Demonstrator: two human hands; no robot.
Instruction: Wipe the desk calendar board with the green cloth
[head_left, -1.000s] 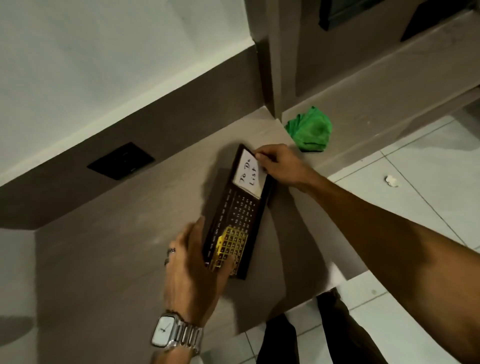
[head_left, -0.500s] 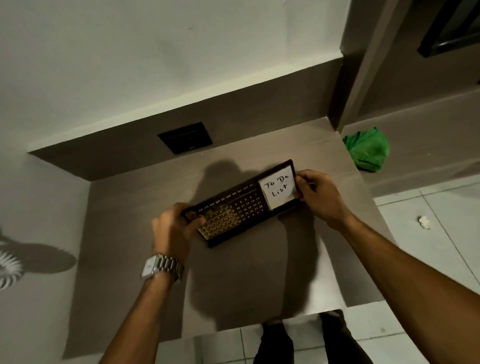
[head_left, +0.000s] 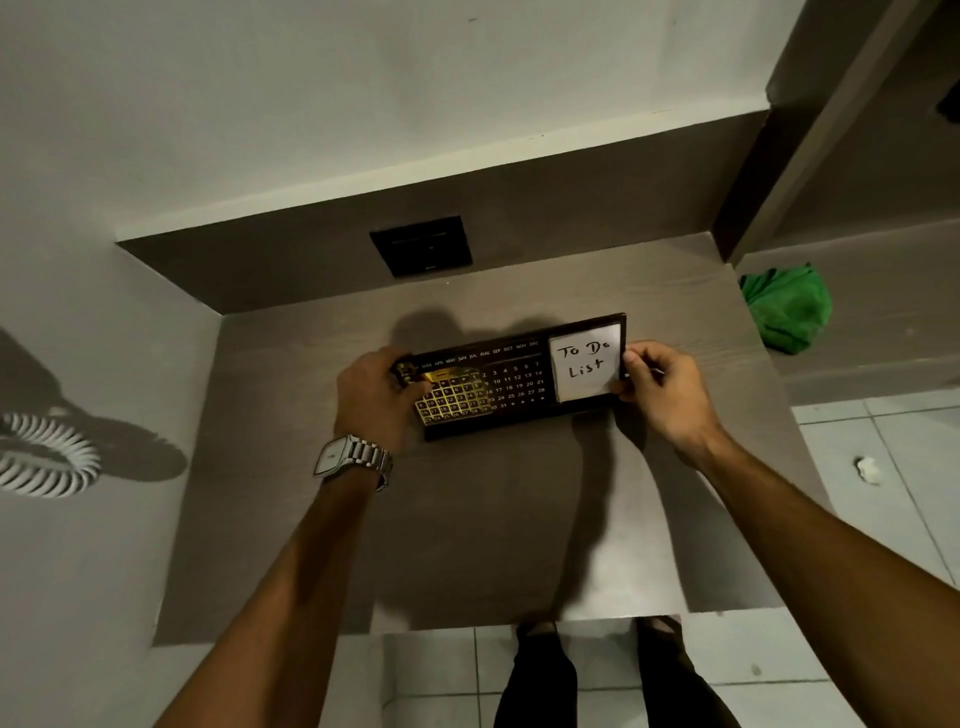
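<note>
The desk calendar board (head_left: 511, 382) is a dark, long panel with month names, a date grid, a gold sliding frame and a white "To Do List" note at its right end. It lies on the grey-brown desk (head_left: 467, 519), near the middle. My left hand (head_left: 376, 397) grips its left end, fingers curled over the edge. My right hand (head_left: 660, 389) pinches its right end beside the note. The green cloth (head_left: 787, 309) lies crumpled on a lower shelf to the right, apart from both hands.
A black wall socket (head_left: 422, 245) sits in the back panel above the desk. A dark vertical post (head_left: 748, 208) divides the desk from the right shelf. A white coiled object (head_left: 44, 457) is at far left. Tiled floor and my legs show below the desk edge.
The board has been turned from a steep diagonal to nearly level across the desk, both hands staying on its ends. The view has swung, so the cloth now sits far right.
</note>
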